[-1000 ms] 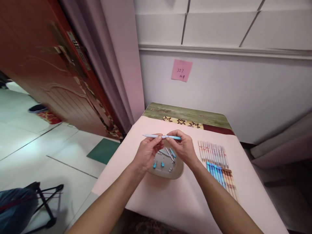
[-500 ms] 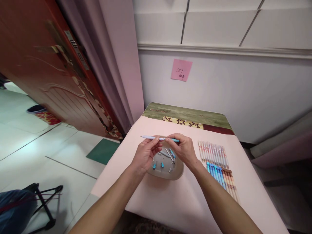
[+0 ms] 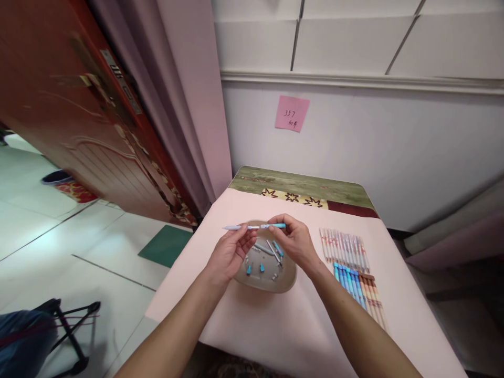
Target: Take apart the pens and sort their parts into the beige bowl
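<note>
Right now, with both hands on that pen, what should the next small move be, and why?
Perhaps the right hand should gently twist the blue end while the left hand steadies the pale end. The hands grip opposite ends of the pen, and its middle is too small to tell whether firmly joined.

The pink note (image 3: pixel 292 113) on the wall (image 3: pixel 354 142) reads "357" (image 3: pixel 289 113) above unclear characters (image 3: pixel 292 124).
</note>
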{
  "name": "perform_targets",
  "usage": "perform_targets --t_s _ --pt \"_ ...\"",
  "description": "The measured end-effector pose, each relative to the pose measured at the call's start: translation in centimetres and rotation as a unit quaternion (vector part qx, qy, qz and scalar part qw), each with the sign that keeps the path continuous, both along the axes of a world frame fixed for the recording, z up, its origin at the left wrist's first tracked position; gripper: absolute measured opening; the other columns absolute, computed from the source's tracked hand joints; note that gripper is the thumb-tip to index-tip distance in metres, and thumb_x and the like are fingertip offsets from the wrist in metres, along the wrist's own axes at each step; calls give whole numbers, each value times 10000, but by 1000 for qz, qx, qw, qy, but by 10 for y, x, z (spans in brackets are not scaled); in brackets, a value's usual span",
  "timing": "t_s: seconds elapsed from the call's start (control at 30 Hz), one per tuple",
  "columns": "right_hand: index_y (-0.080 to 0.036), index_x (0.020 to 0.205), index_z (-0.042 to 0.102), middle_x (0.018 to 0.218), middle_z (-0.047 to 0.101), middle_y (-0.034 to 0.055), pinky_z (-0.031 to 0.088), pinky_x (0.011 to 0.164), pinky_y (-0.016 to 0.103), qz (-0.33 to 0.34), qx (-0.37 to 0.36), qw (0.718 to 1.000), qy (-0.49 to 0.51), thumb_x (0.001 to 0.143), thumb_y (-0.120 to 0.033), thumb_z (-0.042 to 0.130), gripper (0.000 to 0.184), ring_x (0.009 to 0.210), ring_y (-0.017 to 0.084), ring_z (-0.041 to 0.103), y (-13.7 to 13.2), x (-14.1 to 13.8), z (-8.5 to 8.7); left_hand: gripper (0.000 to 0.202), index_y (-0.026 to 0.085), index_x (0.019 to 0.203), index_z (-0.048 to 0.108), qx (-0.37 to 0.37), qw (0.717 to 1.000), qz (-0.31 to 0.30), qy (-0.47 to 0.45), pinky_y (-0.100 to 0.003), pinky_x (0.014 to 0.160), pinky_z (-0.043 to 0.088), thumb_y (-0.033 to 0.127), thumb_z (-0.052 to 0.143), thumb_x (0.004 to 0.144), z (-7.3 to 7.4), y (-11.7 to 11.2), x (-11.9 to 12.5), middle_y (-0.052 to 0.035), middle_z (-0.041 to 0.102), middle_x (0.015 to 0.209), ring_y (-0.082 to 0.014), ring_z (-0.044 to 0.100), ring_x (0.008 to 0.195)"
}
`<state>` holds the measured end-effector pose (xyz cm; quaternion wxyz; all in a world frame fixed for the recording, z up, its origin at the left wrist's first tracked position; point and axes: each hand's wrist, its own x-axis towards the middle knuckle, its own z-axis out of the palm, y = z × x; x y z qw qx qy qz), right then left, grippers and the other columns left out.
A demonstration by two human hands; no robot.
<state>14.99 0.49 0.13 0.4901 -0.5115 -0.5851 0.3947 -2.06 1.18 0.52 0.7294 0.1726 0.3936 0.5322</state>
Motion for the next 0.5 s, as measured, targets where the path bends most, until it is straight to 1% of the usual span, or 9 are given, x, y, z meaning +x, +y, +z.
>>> perform_targets --t_s 0.2,0.27,0.33,0.4,0.5 --pt "-175 885 656 695 618 -4 372 490 196 1 9 1000 25 767 -380 655 236 537 97 481 -1 -1 -3 99 96 842 632 -7 1000 14 -1 -173 593 570 53 547 867 -1 1 -4 -65 709 725 -93 663 604" --pt "-175 881 654 704 620 0 369 485 199 -3 7 1000 22 770 -386 650 239 537 99 480 -1 -2 -4 68 97 844 632 -7 1000 13 7 -172 583 563 67 572 855 0 0 -4 -64 709 731 -92 658 598" --pt "-175 876 644 666 600 -8 345 455 198 -17 -3 1000 18 778 -406 636 251 504 96 454 -2 -1 -8 28 102 850 630 0 1000 15 24 -169 567 551 88 614 832 -1 -2 -4 -64 712 746 -89 649 584" --pt "-178 867 632 628 583 -17 324 433 198 -32 -19 999 6 787 -423 621 258 477 94 435 -4 1 -14 83 111 865 624 19 998 26 56 -167 552 535 121 668 795 -4 -3 -5 -63 716 761 -88 640 577" --pt "-187 841 643 623 602 -16 354 461 202 -37 -36 997 -54 785 -408 620 230 502 108 481 -8 4 -27 207 124 888 612 68 989 36 128 -178 547 518 196 734 737 -16 -4 -7 -52 713 751 -94 629 576"
